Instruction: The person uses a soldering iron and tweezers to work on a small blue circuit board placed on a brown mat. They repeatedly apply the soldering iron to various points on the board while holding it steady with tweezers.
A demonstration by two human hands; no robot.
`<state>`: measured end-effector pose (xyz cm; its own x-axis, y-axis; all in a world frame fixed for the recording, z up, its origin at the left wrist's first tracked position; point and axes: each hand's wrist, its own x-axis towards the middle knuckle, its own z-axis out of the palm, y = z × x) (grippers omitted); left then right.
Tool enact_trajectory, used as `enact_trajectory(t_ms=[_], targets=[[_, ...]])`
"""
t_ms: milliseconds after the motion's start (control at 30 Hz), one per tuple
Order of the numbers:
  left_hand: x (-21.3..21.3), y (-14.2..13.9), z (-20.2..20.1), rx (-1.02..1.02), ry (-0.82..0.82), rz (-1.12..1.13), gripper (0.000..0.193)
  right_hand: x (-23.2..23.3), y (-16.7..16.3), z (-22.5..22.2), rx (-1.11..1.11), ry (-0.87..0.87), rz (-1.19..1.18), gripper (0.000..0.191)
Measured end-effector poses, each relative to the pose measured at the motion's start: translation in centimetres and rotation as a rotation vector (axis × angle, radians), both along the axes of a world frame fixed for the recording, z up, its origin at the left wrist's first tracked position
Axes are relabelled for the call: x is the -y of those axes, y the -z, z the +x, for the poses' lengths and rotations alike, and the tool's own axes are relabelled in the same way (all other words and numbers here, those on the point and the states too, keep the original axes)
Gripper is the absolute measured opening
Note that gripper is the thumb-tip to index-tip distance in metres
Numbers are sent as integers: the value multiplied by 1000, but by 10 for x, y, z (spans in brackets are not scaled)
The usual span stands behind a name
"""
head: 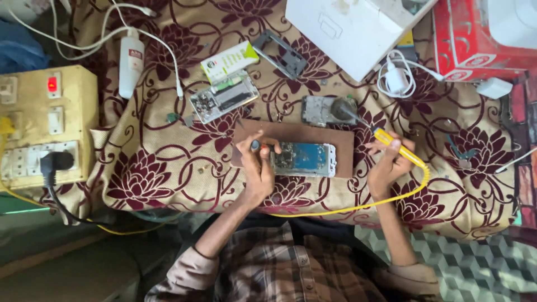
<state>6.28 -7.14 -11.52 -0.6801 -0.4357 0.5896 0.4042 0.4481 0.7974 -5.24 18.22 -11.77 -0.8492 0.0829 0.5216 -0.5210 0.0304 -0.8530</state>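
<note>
An opened phone (306,159) with its blue circuit board showing lies on a brown board (291,134) on the flowered cloth. My left hand (257,168) rests at the phone's left end, fingers pinched on a small blue-tipped tool (255,145). My right hand (389,165) is to the right of the board and grips a yellow soldering iron (394,144). The iron's thin tip points up-left toward a second opened phone frame (324,110). Its yellow cord (347,210) loops back below my hands.
A third dismantled phone (224,98) and a green-white box (229,60) lie at upper left, beside a white bottle (131,62). A yellow switchboard (42,126) with a black plug stands at left. A white box (349,31), white charger (396,78) and red box (475,39) lie at the top.
</note>
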Motion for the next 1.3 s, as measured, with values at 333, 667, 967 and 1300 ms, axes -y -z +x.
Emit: enact_trajectory(t_ms=[333,667,967,1300], targets=[[-1,-9,9,42,34,39,31,3,-9,6,2,12,32,34],[-1,-23,11,23,29,23,32,7,-22,14,-61,-1,34,43],[2,-34,13,8,-23,-65,34,12,-32,19,-98,43,106,39],[3,-35,11,64,36,96,35,20,-41,23,-23,48,61,39]])
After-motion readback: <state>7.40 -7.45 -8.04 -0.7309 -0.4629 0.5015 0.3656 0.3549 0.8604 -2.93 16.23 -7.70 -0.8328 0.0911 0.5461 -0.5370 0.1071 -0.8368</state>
